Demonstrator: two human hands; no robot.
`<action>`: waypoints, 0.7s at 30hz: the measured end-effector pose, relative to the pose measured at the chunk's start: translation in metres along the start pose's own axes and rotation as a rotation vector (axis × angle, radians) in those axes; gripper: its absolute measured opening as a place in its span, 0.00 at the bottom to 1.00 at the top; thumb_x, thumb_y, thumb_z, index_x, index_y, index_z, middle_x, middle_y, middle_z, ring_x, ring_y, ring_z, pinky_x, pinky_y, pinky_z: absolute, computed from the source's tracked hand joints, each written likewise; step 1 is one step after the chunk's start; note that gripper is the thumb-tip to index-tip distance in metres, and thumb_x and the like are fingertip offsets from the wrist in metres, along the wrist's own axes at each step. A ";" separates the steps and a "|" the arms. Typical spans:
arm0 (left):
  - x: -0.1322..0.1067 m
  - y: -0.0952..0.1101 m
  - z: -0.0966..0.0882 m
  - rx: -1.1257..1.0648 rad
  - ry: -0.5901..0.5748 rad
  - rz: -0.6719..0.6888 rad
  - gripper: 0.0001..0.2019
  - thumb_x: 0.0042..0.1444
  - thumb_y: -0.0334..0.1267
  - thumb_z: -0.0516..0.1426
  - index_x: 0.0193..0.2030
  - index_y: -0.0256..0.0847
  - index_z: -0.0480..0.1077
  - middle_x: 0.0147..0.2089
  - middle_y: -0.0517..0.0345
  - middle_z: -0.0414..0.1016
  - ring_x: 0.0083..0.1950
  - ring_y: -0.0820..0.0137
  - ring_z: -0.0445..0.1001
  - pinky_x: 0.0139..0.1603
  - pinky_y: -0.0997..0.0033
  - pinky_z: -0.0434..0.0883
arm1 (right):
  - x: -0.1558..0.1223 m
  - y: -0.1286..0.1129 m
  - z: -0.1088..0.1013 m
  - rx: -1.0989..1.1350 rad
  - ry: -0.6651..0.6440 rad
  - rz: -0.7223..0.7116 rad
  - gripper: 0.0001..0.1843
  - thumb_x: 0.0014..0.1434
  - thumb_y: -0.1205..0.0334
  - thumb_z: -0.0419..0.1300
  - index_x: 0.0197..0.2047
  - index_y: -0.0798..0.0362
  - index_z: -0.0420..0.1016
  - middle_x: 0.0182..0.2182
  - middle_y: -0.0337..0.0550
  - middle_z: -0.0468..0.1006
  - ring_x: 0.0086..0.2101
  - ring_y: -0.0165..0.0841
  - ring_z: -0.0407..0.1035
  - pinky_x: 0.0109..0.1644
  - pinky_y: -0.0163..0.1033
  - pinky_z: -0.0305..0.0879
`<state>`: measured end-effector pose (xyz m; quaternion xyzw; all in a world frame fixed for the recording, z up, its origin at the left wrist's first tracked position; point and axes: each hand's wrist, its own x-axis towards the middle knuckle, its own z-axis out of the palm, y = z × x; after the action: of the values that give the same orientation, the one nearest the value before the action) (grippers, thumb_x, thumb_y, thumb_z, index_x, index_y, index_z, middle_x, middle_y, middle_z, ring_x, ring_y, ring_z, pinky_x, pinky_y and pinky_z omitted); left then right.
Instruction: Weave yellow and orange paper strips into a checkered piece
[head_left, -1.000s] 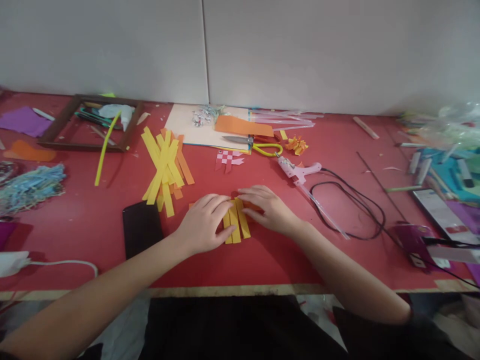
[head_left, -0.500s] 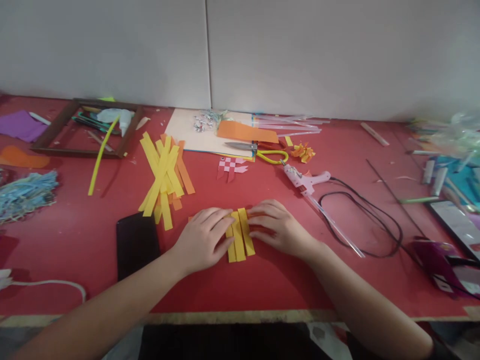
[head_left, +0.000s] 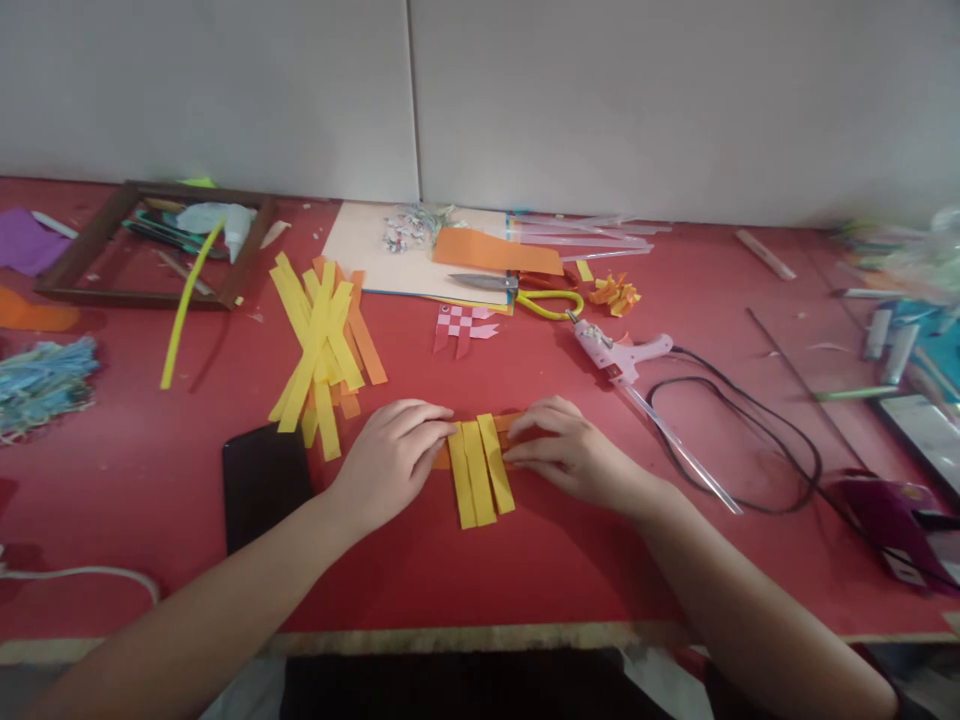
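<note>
Three yellow paper strips (head_left: 475, 480) lie side by side in front of me, crossed with orange strips (head_left: 513, 424) whose ends show on both sides. My left hand (head_left: 397, 450) is curled over the left edge of this piece, fingertips at the leftmost yellow strip. At the other side my right hand (head_left: 562, 445) has its bent fingers and thumb closed on the orange ends. The fingers partly cover the orange strips. Behind the piece lies a pink checkered woven paper fish (head_left: 459, 324). A pile of loose yellow strips (head_left: 319, 345) rests left of it, with orange ones beneath.
A black phone (head_left: 264, 480) lies by my left forearm. Scissors (head_left: 525, 292) with yellow handles and a pink glue gun (head_left: 619, 350) with a looping black cord (head_left: 806, 440) are behind my right hand. A wooden frame (head_left: 135, 297) encloses tools at the back left.
My left hand has drawn slightly left, off the yellow strips, uncovering more of them. My right hand has shifted a little right, and more orange shows beside it. The view has moved slightly.
</note>
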<state>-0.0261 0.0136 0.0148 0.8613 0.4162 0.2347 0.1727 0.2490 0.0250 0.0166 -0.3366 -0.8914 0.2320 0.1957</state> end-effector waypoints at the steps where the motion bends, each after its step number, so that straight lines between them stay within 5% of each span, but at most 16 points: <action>1: 0.000 -0.001 0.000 -0.006 0.003 0.002 0.12 0.65 0.29 0.51 0.48 0.41 0.74 0.51 0.50 0.76 0.53 0.60 0.73 0.54 0.52 0.71 | 0.000 0.001 0.000 -0.011 -0.003 0.001 0.13 0.66 0.65 0.55 0.41 0.45 0.82 0.42 0.45 0.78 0.44 0.37 0.69 0.51 0.47 0.65; 15: 0.002 -0.001 0.000 -0.012 -0.004 0.002 0.12 0.64 0.26 0.49 0.45 0.40 0.72 0.51 0.51 0.76 0.53 0.60 0.72 0.53 0.51 0.71 | -0.001 -0.001 -0.003 -0.010 -0.042 0.035 0.13 0.65 0.66 0.54 0.41 0.46 0.81 0.45 0.46 0.75 0.49 0.39 0.65 0.55 0.50 0.63; 21: 0.001 0.001 -0.002 -0.009 -0.027 0.000 0.09 0.64 0.37 0.55 0.49 0.39 0.70 0.52 0.49 0.75 0.54 0.58 0.71 0.55 0.51 0.70 | 0.000 -0.004 -0.003 -0.012 -0.025 0.042 0.12 0.65 0.66 0.55 0.41 0.47 0.80 0.46 0.47 0.74 0.49 0.40 0.65 0.55 0.50 0.63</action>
<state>-0.0259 0.0139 0.0172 0.8635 0.4129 0.2250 0.1823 0.2489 0.0228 0.0217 -0.3532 -0.8880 0.2350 0.1775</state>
